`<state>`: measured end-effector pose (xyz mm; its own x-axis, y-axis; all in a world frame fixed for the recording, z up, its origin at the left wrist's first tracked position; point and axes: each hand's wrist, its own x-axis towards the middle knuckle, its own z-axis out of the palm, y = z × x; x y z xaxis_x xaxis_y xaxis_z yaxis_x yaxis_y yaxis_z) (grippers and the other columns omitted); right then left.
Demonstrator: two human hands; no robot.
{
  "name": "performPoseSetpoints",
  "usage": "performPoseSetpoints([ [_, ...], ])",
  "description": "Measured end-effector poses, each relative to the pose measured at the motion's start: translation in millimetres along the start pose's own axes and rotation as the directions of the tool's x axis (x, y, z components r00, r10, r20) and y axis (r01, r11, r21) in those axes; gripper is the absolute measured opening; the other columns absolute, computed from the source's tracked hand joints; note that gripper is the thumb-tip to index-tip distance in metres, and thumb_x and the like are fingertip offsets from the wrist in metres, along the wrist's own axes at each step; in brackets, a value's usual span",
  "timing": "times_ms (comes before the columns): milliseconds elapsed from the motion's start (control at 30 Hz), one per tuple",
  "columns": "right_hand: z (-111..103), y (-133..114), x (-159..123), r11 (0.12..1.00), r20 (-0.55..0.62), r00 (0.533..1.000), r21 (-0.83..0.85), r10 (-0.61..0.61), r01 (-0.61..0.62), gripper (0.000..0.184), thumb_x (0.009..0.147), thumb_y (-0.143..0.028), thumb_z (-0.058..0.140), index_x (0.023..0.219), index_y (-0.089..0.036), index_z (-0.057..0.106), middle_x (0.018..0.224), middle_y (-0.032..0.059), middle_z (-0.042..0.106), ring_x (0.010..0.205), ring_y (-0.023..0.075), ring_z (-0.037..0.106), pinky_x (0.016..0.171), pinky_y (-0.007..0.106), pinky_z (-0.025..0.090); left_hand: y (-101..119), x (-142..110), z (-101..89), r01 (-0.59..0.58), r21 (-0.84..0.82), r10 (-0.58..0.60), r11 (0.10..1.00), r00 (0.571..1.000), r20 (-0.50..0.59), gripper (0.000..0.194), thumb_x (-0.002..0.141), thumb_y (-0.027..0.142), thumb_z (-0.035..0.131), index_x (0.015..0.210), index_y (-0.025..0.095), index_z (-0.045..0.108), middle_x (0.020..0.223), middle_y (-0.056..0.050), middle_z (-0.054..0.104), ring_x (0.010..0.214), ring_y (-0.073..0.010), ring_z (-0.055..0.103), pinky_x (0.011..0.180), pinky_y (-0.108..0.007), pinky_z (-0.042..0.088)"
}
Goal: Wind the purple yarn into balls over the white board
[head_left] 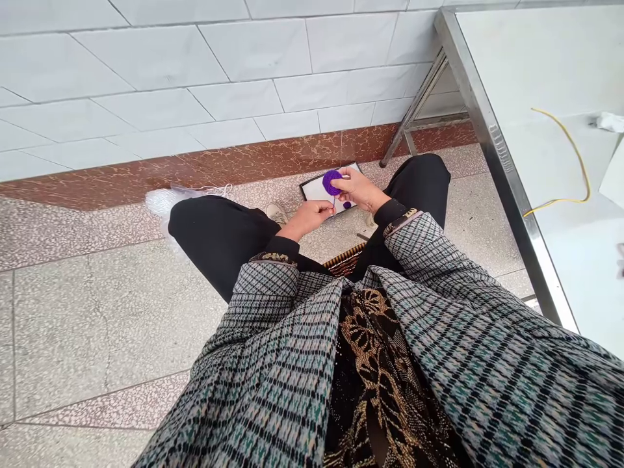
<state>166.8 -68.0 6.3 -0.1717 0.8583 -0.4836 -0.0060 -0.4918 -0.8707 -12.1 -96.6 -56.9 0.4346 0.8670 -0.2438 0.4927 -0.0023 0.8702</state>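
My right hand [358, 188] is closed on a round purple yarn piece [331, 182], with thumb and fingers at its right edge. Whether it is a wound ball or a flat crocheted disc I cannot tell. A thin purple strand [334, 201] runs down from it to my left hand [312, 218], whose fingertips are pinched together on the strand. Any small tool in that pinch is too small to make out. Beneath the hands lies a white board [314, 190] with a dark rim, and on it rests a smaller purple round [347, 205].
A metal-framed table [507, 169] stands at the right, bearing a yellow cord [580, 156]. Clear plastic with white strands [163, 200] lies by my left knee. A tiled wall [253, 52] rises in front. Between my legs shows a brown woven edge [344, 259].
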Motion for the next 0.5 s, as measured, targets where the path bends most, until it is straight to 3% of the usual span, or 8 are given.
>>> performPoseSetpoints([
  [67, -2, 4, 4, 0.994, -0.083, 0.996, -0.111, -0.021, 0.012, 0.030, 0.101, -0.007, 0.071, 0.105, -0.024, 0.047, 0.075, -0.0067, 0.061, 0.054, 0.0089, 0.055, 0.048, 0.014, 0.043, 0, -1, -2.8, -0.007, 0.008, 0.006, 1.000, 0.995, 0.104, 0.018, 0.088, 0.028, 0.067, 0.078, 0.019, 0.079, 0.057, 0.004, 0.050, 0.058, -0.0157, 0.040, 0.064, -0.031, 0.031],
  [133, -4, 8, 6, 0.958, -0.115, 0.992, -0.286, -0.056, 0.021, 0.038, 0.097, -0.006, 0.078, 0.104, -0.025, 0.046, 0.073, -0.0070, 0.059, 0.054, 0.0104, 0.054, 0.046, 0.016, 0.040, 1, -2, -7.6, -0.021, 0.018, 0.019, 1.000, 0.995, 0.101, 0.018, 0.088, 0.028, 0.067, 0.080, 0.019, 0.081, 0.060, 0.003, 0.056, 0.060, -0.0162, 0.043, 0.066, -0.031, 0.034],
  [200, -6, 11, 6, 0.893, -0.064, 0.997, -0.449, -0.044, 0.011, 0.041, 0.093, -0.006, 0.083, 0.104, -0.025, 0.048, 0.070, -0.0068, 0.059, 0.053, 0.0114, 0.053, 0.044, 0.017, 0.039, 2, -3, -14.5, -0.028, 0.050, 0.030, 0.998, 0.999, -0.042, 0.018, 0.089, 0.027, 0.067, 0.080, 0.019, 0.080, 0.064, 0.001, 0.062, 0.064, -0.0177, 0.049, 0.068, -0.032, 0.038],
  [267, -7, 9, 3, 0.846, 0.046, 0.997, -0.533, 0.056, -0.023, 0.036, 0.097, -0.008, 0.082, 0.104, -0.024, 0.050, 0.066, -0.0055, 0.060, 0.051, 0.0124, 0.054, 0.043, 0.018, 0.040, 1, -4, -22.8, -0.030, 0.093, 0.049, 0.995, 0.977, -0.206, 0.017, 0.090, 0.024, 0.065, 0.080, 0.019, 0.078, 0.072, -0.001, 0.069, 0.072, -0.0201, 0.057, 0.075, -0.033, 0.045],
  [367, -5, 3, -6, 0.862, 0.244, 0.944, -0.502, 0.223, -0.074, 0.023, 0.104, -0.009, 0.073, 0.108, -0.021, 0.054, 0.063, -0.0041, 0.062, 0.049, 0.0121, 0.055, 0.043, 0.016, 0.041, -6, -3, -33.5, -0.035, 0.125, 0.071, 0.992, 0.953, -0.294, 0.014, 0.090, 0.020, 0.063, 0.082, 0.019, 0.075, 0.086, -0.004, 0.076, 0.086, -0.0226, 0.065, 0.090, -0.035, 0.051],
  [500, -4, -3, -11, 0.967, 0.451, 0.874, -0.241, 0.182, -0.077, 0.017, 0.106, -0.011, 0.066, 0.115, -0.020, 0.054, 0.072, -0.0020, 0.067, 0.049, 0.0114, 0.060, 0.043, 0.015, 0.044, -18, 4, -32.9, -0.045, 0.043, 0.055, 0.998, 0.962, -0.269, 0.014, 0.092, 0.023, 0.064, 0.081, 0.019, 0.070, 0.081, -0.003, 0.071, 0.083, -0.0213, 0.062, 0.085, -0.034, 0.050],
])
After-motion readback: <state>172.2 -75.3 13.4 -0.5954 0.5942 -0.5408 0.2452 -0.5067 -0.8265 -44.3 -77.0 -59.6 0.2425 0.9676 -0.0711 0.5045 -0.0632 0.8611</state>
